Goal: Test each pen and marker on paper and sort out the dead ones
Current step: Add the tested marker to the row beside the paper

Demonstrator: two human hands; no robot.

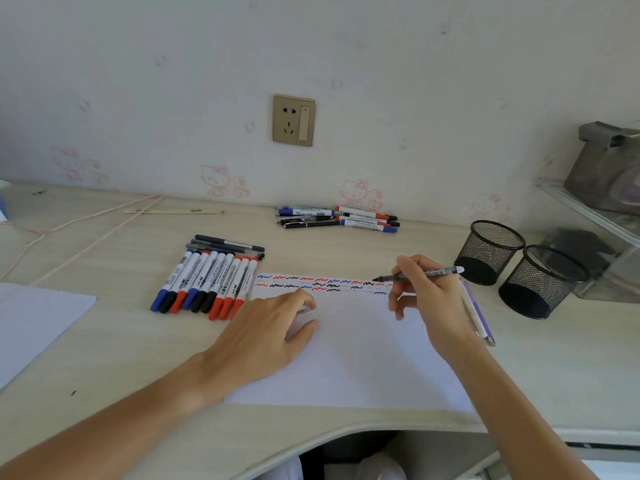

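Note:
A white sheet of paper (pixel 356 368) lies before me, with rows of red, blue and black squiggles (pixel 322 284) along its far edge. My right hand (pixel 426 292) grips a black pen (pixel 419 274), its tip pointing left just above the squiggles at the sheet's right end. My left hand (pixel 273 327) rests on the sheet's left part, fingers curled around a small clear object, maybe a cap (pixel 304 310). A row of several capped markers (pixel 204 285) lies left of the paper, thin dark pens (pixel 228 245) behind them. Another pile of pens and markers (pixel 337 220) lies near the wall.
Two black mesh pen cups (pixel 488 251) (pixel 543 282) stand at the right, with two light pens (pixel 476 313) lying beside my right wrist. A second white sheet (pixel 38 320) lies at the left. A pink cord (pixel 86 223), a wall socket (pixel 294 120) and a clear shelf (pixel 588 209) are behind.

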